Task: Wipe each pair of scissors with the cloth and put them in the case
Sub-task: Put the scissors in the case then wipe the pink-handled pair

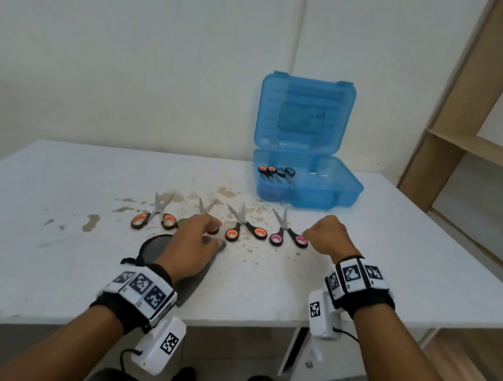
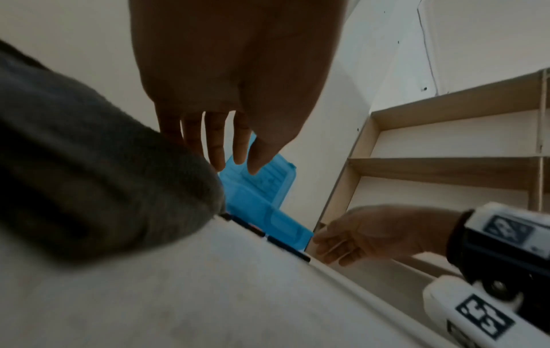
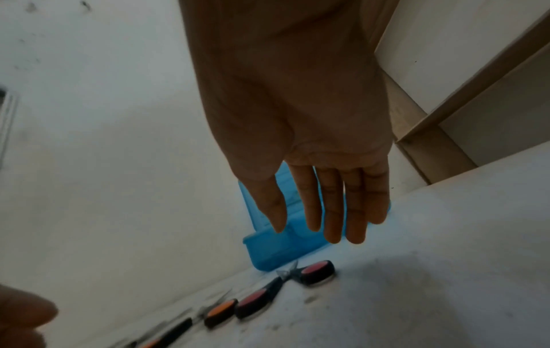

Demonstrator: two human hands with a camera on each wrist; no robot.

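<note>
A white table, stained w/ brown spots near centre frame, is seen in the head view. A blue plastic case is set open at upper centre-right, lid upright vs. the wall; two prs of scissors are seen lying inside, left part of the tray. Four prs are laid in a row at mid-frame, blades apart: orange-handled scissors at left, green-handled scissors partly hidden behind the left hand, a 2nd orange-handled pair, then pink-handled scissors at right. The left hand is laid on a grey cloth at lower centre-left, fingers relaxed & extended per the left wrist view, nothing gripped. The right hand is held just right of the pink pair; in the right wrist view its fingers are straight & together, hand wide, nothing held; contact w/ the pink handle can't be told. A wooden shelf unit is seen at the right edge.
</note>
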